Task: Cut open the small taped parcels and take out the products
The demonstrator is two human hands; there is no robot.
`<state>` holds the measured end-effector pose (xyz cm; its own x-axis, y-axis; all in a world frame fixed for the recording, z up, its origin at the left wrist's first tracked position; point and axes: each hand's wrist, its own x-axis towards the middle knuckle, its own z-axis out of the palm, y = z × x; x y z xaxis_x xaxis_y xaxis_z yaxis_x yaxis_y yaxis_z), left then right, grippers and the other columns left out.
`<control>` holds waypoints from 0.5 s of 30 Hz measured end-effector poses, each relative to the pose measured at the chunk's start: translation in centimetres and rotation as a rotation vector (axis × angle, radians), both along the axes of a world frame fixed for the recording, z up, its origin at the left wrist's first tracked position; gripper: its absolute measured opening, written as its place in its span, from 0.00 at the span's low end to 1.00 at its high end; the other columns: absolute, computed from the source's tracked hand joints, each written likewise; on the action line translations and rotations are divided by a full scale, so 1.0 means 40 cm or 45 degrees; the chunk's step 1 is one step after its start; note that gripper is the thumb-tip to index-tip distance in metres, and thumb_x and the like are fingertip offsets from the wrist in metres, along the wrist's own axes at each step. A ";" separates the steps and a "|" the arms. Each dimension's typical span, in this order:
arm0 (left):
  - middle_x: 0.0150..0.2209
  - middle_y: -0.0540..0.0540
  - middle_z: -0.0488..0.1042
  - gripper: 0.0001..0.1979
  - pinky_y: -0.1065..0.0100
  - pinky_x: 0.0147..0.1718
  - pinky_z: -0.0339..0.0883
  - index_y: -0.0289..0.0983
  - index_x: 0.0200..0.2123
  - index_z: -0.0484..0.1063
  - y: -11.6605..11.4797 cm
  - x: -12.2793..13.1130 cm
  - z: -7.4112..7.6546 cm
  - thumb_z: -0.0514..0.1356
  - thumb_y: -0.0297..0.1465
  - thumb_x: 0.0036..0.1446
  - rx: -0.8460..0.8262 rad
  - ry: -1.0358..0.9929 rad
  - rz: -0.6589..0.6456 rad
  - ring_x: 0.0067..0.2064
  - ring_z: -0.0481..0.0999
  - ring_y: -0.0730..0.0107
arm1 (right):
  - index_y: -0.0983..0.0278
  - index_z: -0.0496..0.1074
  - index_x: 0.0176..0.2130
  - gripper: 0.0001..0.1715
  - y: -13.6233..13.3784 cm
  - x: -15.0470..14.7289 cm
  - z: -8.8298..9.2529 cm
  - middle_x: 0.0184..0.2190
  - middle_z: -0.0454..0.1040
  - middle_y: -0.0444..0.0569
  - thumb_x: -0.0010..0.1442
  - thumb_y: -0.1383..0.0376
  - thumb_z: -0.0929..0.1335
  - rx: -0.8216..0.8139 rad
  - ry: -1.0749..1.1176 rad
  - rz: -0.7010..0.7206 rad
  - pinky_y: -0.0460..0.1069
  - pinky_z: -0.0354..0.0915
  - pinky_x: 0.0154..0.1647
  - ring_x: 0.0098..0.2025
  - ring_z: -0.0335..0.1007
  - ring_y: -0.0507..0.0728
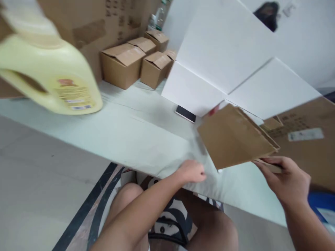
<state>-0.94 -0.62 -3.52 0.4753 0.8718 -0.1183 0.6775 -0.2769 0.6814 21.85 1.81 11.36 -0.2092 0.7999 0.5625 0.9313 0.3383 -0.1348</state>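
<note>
Brown cardboard box (235,139) tilts, corner gripped by the right hand (291,177); the left hand (192,170) is curled closed over the surface (117,129).

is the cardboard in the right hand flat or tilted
Tilted: the cardboard slants above the table, the right hand gripping near one corner.
</note>
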 end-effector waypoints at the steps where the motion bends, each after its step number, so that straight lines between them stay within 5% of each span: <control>1: 0.34 0.39 0.83 0.13 0.63 0.31 0.62 0.38 0.32 0.82 0.002 -0.001 -0.001 0.57 0.34 0.57 -0.005 0.010 -0.009 0.37 0.80 0.56 | 0.48 0.67 0.29 0.15 -0.023 0.074 -0.006 0.30 0.78 0.51 0.54 0.44 0.71 -0.001 0.033 -0.157 0.69 0.71 0.38 0.37 0.77 0.74; 4: 0.33 0.39 0.82 0.16 0.63 0.31 0.59 0.37 0.31 0.81 0.019 0.008 -0.012 0.53 0.32 0.59 -0.002 0.055 -0.033 0.36 0.79 0.57 | 0.50 0.64 0.27 0.20 -0.074 0.270 -0.043 0.30 0.77 0.56 0.51 0.40 0.69 -0.066 -0.001 -0.498 0.72 0.69 0.39 0.40 0.76 0.79; 7: 0.28 0.40 0.79 0.17 0.63 0.30 0.53 0.37 0.28 0.79 0.044 0.032 -0.021 0.51 0.31 0.59 0.005 0.114 -0.032 0.32 0.75 0.60 | 0.52 0.63 0.26 0.23 -0.068 0.400 -0.095 0.28 0.76 0.59 0.51 0.38 0.67 -0.180 -0.051 -0.578 0.70 0.68 0.40 0.39 0.75 0.77; 15: 0.21 0.47 0.69 0.17 0.63 0.29 0.45 0.38 0.20 0.70 0.089 0.066 -0.023 0.50 0.32 0.60 0.002 0.236 0.079 0.26 0.64 0.67 | 0.57 0.64 0.28 0.20 0.107 0.550 -0.151 0.32 0.75 0.57 0.57 0.46 0.69 -0.341 -0.186 -0.590 0.61 0.67 0.40 0.41 0.72 0.69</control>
<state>1.69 2.96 -4.44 0.3907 0.8991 -0.1974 0.8070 -0.2314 0.5433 43.84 6.08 5.33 0.1382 0.9378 0.3184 0.9900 -0.1399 -0.0178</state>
